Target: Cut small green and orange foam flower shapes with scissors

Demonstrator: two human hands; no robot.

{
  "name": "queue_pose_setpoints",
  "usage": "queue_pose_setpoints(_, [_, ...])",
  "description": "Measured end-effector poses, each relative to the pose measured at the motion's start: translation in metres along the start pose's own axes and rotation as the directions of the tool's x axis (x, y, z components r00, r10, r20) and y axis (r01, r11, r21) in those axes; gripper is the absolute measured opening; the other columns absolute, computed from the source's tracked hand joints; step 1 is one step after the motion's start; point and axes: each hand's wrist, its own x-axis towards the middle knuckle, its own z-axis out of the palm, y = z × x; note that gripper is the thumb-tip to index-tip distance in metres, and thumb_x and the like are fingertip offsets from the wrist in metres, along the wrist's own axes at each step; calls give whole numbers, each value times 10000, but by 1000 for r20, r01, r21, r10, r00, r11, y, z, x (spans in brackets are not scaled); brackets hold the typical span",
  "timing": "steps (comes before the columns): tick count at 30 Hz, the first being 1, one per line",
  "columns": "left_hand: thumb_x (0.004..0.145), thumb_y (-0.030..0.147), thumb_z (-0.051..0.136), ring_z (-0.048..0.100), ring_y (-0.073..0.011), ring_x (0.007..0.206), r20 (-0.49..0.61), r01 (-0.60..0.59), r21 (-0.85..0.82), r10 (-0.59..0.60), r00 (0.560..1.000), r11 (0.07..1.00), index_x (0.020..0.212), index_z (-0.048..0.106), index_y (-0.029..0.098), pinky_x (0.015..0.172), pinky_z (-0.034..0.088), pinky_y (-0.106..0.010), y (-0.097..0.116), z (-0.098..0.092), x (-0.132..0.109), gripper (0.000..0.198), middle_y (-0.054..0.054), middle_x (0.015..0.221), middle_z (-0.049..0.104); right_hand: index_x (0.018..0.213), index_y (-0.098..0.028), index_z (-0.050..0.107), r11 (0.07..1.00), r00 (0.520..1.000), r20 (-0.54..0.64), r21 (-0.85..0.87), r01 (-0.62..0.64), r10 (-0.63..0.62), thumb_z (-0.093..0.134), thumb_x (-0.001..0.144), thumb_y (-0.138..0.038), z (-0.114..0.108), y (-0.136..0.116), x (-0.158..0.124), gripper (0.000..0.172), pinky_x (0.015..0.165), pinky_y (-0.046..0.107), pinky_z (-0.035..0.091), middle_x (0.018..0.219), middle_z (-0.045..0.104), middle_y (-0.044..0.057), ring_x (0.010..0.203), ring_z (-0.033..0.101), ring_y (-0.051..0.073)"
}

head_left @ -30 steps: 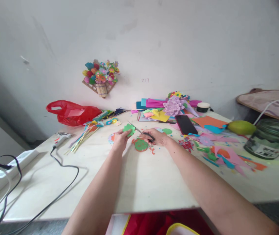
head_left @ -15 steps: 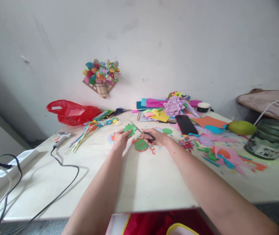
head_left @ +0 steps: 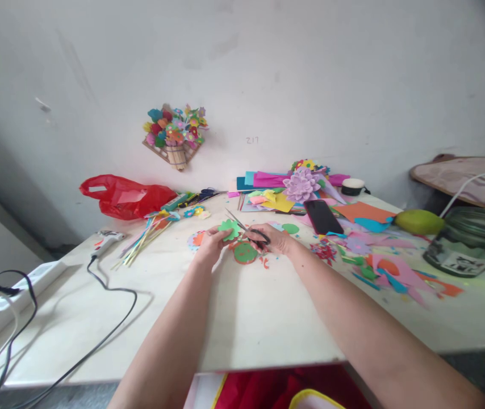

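The left hand (head_left: 211, 241) pinches a likely light, soft flower (head_left: 228, 228), best held by its rim, while the right hand (head_left: 275, 237) grips scissors (head_left: 262, 234).

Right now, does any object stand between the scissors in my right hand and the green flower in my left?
Nothing visible stands between the scissors and the green flower; in this view they meet. The green disc lies lower in the picture, not between them.

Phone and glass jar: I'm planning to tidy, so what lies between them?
In the head view, an orange sheet, a blue sheet, pink scraps and a green fruit by the jar.
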Motion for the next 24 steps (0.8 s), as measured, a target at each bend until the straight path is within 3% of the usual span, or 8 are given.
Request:
queue_pose_setpoints(12, [522, 276, 817, 684, -200, 688, -93, -34, -40, 30, 995, 999, 730, 674, 137, 696, 538, -313, -3, -3, 6, 288, -35, 690, 689, 768, -136, 551, 999, 998, 59, -34, -27, 29, 590, 765, -496, -1, 1, -2, 362, 334, 186, 260, 500, 542, -29, 355, 416, 60])
queue_pose_setpoints(24, [502, 235, 829, 663, -173, 689, -132, -98, -27, 94, 987, 995, 729, 701, 130, 728, 524, -320, -5, -4, 9, 282, -56, 749, 703, 840, -123, 574, 999, 999, 2, -9, -42, 42, 566, 801, -473, 1, 4, 2, 352, 324, 173, 287, 521, 560, -22, 361, 445, 62])
